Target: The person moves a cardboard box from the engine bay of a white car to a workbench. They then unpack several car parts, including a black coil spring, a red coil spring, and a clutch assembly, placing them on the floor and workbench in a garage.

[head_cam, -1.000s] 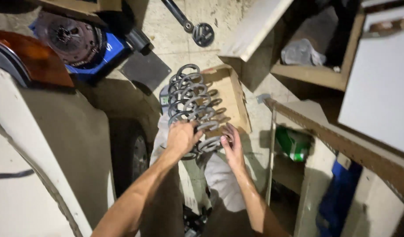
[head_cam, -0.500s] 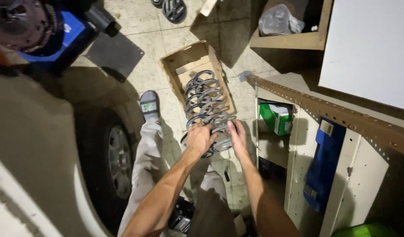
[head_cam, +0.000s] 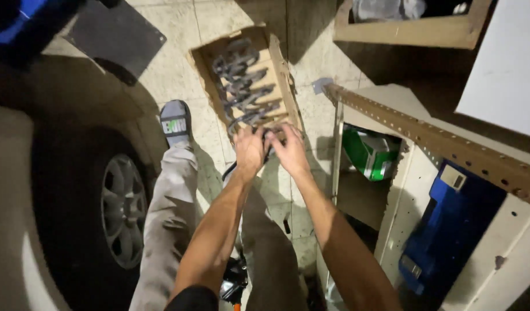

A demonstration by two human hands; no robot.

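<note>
Both my left hand (head_cam: 250, 151) and right hand (head_cam: 289, 151) clamp the coil spring's (head_cam: 242, 86) near end, pointing toward 12 over the cardboard box (head_cam: 276, 57); a slack grip could drop it onto my shoe (head_cam: 175, 122).

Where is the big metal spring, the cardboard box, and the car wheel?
coil spring (head_cam: 242, 86), head view, on its middle coils.
cardboard box (head_cam: 282, 80), head view, on its right wall.
car wheel (head_cam: 122, 210), head view, on the silver spokes.

Garage workshop, car wheel (head_cam: 122, 210), tiled floor (head_cam: 178, 63), perforated metal shelving (head_cam: 449, 147)
</note>
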